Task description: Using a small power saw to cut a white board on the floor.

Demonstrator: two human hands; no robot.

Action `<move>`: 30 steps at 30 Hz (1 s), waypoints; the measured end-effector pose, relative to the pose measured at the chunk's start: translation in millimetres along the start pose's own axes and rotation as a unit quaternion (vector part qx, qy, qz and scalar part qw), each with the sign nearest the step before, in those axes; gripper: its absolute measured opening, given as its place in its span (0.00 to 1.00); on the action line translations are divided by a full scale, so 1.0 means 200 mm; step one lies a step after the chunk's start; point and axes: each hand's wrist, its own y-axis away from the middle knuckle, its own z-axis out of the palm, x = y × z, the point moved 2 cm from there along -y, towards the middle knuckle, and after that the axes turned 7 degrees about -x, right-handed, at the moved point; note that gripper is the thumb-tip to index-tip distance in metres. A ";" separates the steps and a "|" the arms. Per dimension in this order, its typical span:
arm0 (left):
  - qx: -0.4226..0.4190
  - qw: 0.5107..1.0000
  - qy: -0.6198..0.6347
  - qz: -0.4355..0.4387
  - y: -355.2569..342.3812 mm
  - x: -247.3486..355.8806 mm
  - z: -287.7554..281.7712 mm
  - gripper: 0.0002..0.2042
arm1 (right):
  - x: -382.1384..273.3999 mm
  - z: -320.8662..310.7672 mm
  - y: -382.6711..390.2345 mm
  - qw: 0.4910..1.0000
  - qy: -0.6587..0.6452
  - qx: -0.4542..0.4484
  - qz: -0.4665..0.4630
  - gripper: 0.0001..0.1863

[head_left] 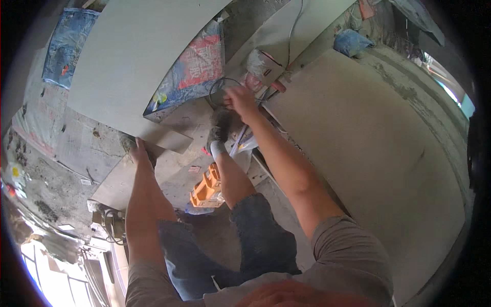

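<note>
My left hand (137, 151) reaches down beside the lower edge of a large pale grey board (138, 56), near a shoe. Its fingers are mostly hidden, so their grip cannot be made out. My right hand (241, 104) is over my other shoe (221, 123), with its fingers curled. A thin dark cable (210, 92) loops right beside those fingers; whether they hold it is unclear. Just beyond lies a dusty power tool (263, 66) with a pale body and reddish parts. A narrow strip of board (174, 141) juts out between my two hands.
Another large board (368, 153) lies on the right. Blue-and-red printed sacking (199, 66) lies by the pale board's curved-looking edge. An orange plastic piece (207, 188) sits between my legs. A blue bag (352, 42) is at the far right, and a blue sack (70, 46) at far left.
</note>
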 end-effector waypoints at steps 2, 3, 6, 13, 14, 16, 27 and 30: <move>-0.066 0.991 0.103 -0.047 0.04 0.07 0.37 0.29 | 0.05 0.01 -0.09 0.979 0.165 -0.043 -0.111 0.11; -0.120 0.970 0.195 -0.081 0.10 0.17 0.65 0.30 | 0.04 -0.11 -0.18 0.901 0.350 -0.032 -0.253 0.19; -0.106 0.984 0.142 0.014 -0.07 0.26 0.62 0.31 | -0.20 0.11 -0.45 0.931 0.240 0.097 -0.258 0.22; -0.083 0.996 0.019 -0.030 0.17 0.21 0.39 0.36 | -0.41 0.45 -0.56 0.986 0.021 0.101 -0.134 0.23; -0.088 0.996 0.024 -0.025 0.22 0.25 0.45 0.36 | -0.43 0.38 -0.60 0.984 0.025 0.105 -0.141 0.23; -0.146 0.986 0.037 -0.076 0.39 0.35 0.65 0.37 | -0.44 0.12 -0.68 0.969 -0.094 0.187 -0.128 0.24; -0.139 0.985 0.023 -0.103 0.88 0.46 0.44 0.31 | -0.74 0.21 -0.30 0.978 -0.154 0.045 -0.135 0.26; -0.189 0.975 0.090 -0.078 1.00 0.41 0.52 0.32 | -0.76 0.06 -0.32 0.979 -0.129 0.064 -0.142 0.26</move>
